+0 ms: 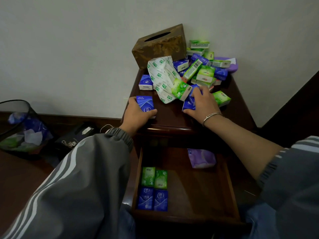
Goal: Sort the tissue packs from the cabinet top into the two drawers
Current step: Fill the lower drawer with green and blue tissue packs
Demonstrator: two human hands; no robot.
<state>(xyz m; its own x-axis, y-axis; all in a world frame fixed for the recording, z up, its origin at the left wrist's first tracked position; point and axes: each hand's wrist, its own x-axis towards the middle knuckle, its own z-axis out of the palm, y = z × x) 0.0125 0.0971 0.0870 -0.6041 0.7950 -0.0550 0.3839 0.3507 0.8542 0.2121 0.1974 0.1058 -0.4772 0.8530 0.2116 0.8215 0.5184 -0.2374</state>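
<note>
On the dark wooden cabinet top (170, 116), my left hand (136, 112) grips a blue tissue pack (145, 103) near the front left edge. My right hand (202, 104) holds another blue pack (188, 103) at the edge of a heap of green and blue packs (203, 69). A lone blue pack (145, 82) stands further back on the left. Below, an open drawer (229, 185) holds two green packs (154, 177) and two blue packs (152, 200) in its left part, and a purple pack (201, 157) at the back right.
A brown tissue box (158, 47) stands at the back against the wall, with a crumpled white wrapper (162, 76) in front of it. A purple item (231, 65) lies at the back right. On the floor to the left are a mesh waste bin (19, 128) and a dark bag (74, 138).
</note>
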